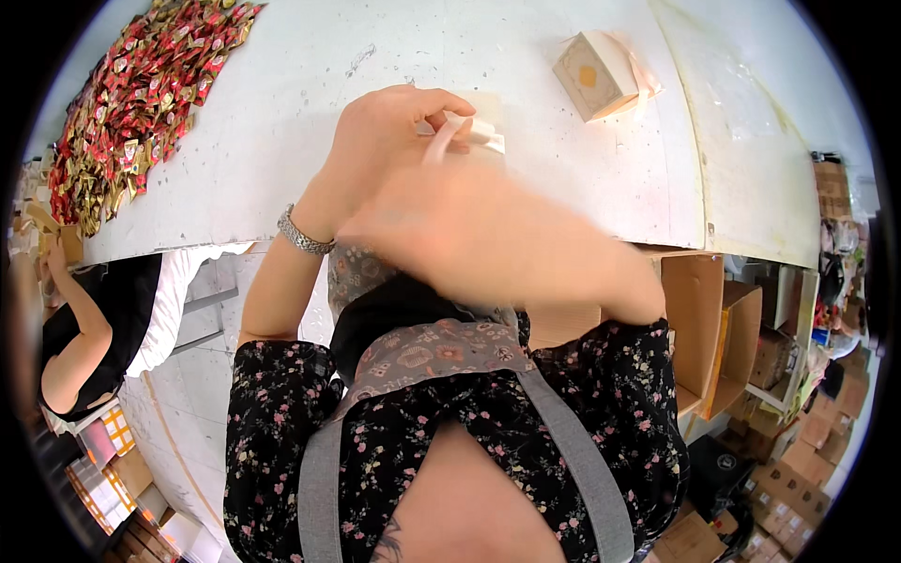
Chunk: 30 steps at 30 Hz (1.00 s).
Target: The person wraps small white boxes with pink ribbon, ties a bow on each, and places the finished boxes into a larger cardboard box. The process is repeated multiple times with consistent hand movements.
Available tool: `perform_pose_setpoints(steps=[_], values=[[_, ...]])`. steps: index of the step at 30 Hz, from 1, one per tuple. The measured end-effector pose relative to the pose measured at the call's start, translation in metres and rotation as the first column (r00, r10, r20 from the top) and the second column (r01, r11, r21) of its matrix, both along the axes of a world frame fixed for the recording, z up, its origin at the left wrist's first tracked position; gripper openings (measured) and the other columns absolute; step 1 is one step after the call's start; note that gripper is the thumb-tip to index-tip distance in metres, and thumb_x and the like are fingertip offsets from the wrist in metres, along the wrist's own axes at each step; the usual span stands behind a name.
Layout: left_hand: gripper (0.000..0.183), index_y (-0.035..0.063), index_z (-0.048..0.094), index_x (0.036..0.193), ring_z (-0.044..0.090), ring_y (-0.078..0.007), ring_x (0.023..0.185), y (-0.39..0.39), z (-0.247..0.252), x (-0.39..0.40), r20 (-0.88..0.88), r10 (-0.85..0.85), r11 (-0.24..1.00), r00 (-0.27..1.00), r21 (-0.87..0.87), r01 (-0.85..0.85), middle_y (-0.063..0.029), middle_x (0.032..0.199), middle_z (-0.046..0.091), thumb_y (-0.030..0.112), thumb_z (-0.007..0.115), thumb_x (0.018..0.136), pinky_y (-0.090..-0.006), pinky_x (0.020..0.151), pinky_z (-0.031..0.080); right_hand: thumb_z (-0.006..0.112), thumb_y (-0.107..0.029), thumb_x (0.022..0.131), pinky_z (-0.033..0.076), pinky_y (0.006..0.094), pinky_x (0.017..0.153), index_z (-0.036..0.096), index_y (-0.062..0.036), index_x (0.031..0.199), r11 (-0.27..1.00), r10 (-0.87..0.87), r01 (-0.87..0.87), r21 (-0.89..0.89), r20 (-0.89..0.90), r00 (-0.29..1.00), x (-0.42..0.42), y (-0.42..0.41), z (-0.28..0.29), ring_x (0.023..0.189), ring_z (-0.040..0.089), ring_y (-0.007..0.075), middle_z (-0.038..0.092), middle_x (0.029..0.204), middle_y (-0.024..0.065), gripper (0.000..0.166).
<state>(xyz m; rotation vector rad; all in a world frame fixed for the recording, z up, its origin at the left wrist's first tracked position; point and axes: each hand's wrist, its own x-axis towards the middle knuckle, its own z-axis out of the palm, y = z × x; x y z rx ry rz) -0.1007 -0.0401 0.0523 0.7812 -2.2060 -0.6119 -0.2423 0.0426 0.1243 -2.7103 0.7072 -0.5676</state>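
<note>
My left hand, with a metal-band watch on its wrist, pinches a pale pink satin ribbon between thumb and fingers. Under the fingers lies a small cream box, mostly hidden by both hands. My right hand crosses in front of the left, blurred by motion. The ribbon runs down towards it, but its fingers and any grip are hidden. Farther right on the table, a finished-looking cream gift box sits tilted in view, with a gold emblem and a pink ribbon along its side.
Red and gold wrapped packets form a large heap on the white table at the left. Open cardboard boxes stand below the table's edge at the right. A co-worker's arm reaches towards a carton at far left.
</note>
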Motion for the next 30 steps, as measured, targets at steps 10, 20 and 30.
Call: perform_pose_setpoints(steps=[10, 20, 30], values=[[0.015, 0.0141, 0.073, 0.089, 0.063, -0.022, 0.072, -0.001, 0.011, -0.006, 0.132, 0.01, 1.0, 0.991, -0.006, -0.01, -0.0048, 0.079, 0.068, 0.017, 0.067, 0.075, -0.0318, 0.063, 0.049, 0.075, -0.022, 0.075, 0.047, 0.0346, 0.066, 0.065, -0.0071, 0.073, 0.666, -0.734, 0.715, 0.213, 0.361, 0.576, -0.012, 0.008, -0.058, 0.074, 0.058, 0.0247, 0.064, 0.079, 0.0051, 0.018], [0.024, 0.0072, 0.061, 0.087, 0.034, -0.0041, 0.054, -0.002, 0.025, -0.004, 0.044, -0.107, 0.924, 0.993, 0.372, 0.083, 0.0044, 0.07, 0.062, 0.008, 0.078, 0.07, -0.0212, 0.049, 0.03, 0.072, -0.009, 0.076, 0.049, 0.034, 0.07, 0.068, -0.0059, 0.088, 0.692, -0.721, 0.632, 0.348, 0.299, 0.625, -0.046, -0.011, -0.056, 0.078, 0.058, 0.0246, 0.064, 0.079, 0.0062, 0.013], [0.035, 0.0083, 0.054, 0.086, 0.043, -0.0008, 0.055, 0.0, 0.014, 0.003, -0.002, -0.081, 0.962, 0.997, 0.263, 0.079, 0.0065, 0.068, 0.058, 0.01, 0.084, 0.068, -0.0167, 0.049, 0.033, 0.072, -0.005, 0.073, 0.049, 0.0258, 0.065, 0.07, -0.0094, 0.091, 0.682, -0.645, 0.395, 0.615, 0.251, 0.722, -0.053, -0.038, -0.053, 0.072, 0.061, 0.0141, 0.065, 0.083, 0.0066, 0.019]])
